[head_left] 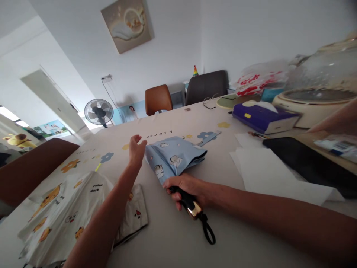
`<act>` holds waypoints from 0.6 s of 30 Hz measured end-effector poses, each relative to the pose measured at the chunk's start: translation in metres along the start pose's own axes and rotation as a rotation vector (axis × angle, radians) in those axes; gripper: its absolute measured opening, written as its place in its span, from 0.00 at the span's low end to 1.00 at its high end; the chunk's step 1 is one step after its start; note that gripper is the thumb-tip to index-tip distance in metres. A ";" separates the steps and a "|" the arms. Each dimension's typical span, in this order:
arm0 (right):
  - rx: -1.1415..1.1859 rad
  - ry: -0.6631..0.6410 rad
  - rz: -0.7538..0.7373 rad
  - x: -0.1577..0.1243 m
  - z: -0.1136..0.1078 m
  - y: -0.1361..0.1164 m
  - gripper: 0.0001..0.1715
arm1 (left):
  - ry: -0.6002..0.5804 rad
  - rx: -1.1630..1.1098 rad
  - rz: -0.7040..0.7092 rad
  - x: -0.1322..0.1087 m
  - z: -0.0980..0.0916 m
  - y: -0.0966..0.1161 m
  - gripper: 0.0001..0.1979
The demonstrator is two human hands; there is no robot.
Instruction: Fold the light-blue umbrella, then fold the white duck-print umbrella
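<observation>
My right hand [188, 188] is wrapped round the top of the black and gold handle of a folding umbrella [170, 154]. The umbrella's light blue canopy, printed with white cartoon animals, is collapsed but loose, its folds bulging. A blue strap sticks out from it to the far right, and a black wrist loop [208, 230] hangs off the handle's end. Just left of the canopy, my left hand [136, 150] is raised with thumb and fingers apart, holding nothing. Beneath my left forearm lies a cream umbrella [72, 216] with yellow duck prints, partly hidden by the arm.
On the right are white paper sheets [262, 171], a black flat item [306, 160], a purple tissue pack [262, 115] and a large glass-topped appliance [320, 82]. Eyeglasses [209, 102] rest near the far edge. Chairs [158, 98] surround the table; a fan [99, 111] stands beyond.
</observation>
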State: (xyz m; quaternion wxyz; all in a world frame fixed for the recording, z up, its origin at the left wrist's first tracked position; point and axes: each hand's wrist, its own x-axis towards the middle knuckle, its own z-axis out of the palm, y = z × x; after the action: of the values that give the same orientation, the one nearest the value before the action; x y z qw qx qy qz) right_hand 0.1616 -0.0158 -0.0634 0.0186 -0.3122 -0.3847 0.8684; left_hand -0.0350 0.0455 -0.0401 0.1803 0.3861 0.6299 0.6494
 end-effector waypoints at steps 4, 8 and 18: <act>-0.014 -0.065 0.005 0.006 -0.006 0.002 0.12 | -0.231 0.250 0.191 -0.014 0.009 0.010 0.15; -0.118 -0.005 0.031 0.001 -0.002 0.002 0.11 | -0.388 0.451 0.161 -0.015 0.012 0.006 0.11; -0.259 0.082 0.093 -0.011 0.010 -0.003 0.13 | -0.418 0.298 -0.027 0.001 -0.006 0.014 0.17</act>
State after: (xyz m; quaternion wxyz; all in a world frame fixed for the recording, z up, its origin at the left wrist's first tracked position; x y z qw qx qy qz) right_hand 0.1646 -0.0235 -0.0504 -0.0465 -0.3646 -0.4774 0.7981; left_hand -0.0364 0.0400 -0.0255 0.2562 0.5257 0.6729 0.4530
